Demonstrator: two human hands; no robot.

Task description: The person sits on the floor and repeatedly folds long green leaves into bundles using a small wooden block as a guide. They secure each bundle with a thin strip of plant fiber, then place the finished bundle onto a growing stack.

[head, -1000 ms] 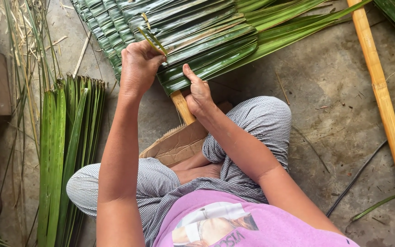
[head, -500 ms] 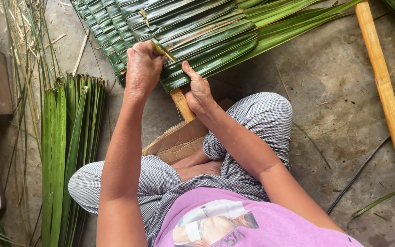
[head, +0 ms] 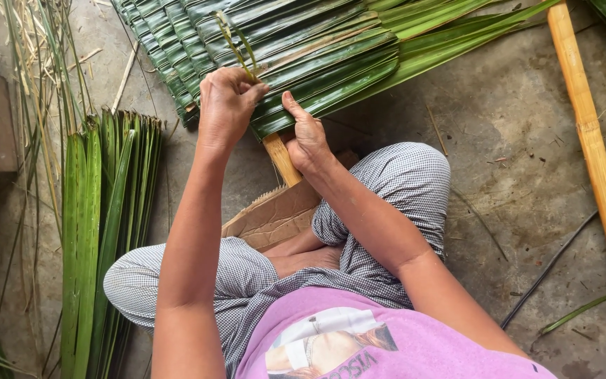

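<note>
Head view: the left hand (head: 227,105) pinches a thin green strip (head: 236,45) above the folded palm-leaf panel (head: 317,56). The right hand (head: 308,137) grips the bamboo stick (head: 280,158) at the panel's near edge, thumb pressing the leaves.

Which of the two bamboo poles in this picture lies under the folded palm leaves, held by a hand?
The short bamboo pole by the right hand, its end poking out beneath the leaves. The long pole lies bare at the right, untouched.
</note>
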